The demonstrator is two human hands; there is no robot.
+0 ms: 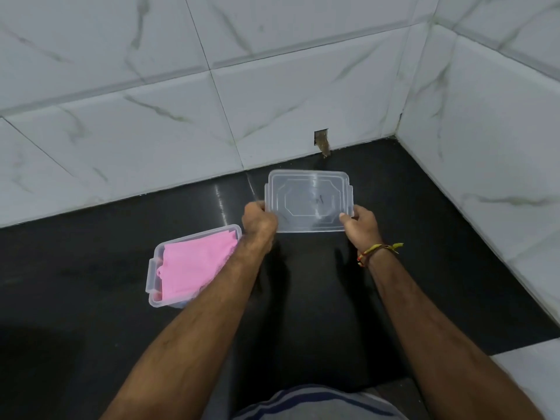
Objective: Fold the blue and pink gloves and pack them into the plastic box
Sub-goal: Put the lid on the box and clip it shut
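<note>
a person's left hand (pixel 260 218) and right hand (pixel 359 223) each grip a near corner of a clear plastic lid (pixel 309 200), a rounded rectangle with a raised octagonal panel and small side tabs, held above a glossy black counter (pixel 454 237). to the left, the open plastic box (pixel 153 269), translucent with latch tabs, sits on the counter, a smooth folded pink glove (pixel 194 263) filling its top. a faint blue patch shows at the box's near corner; what it is cannot be told. white marble-veined tiles (pixel 151 101) line the walls. a braided thread band (pixel 377 251) circles the right wrist.
</note>
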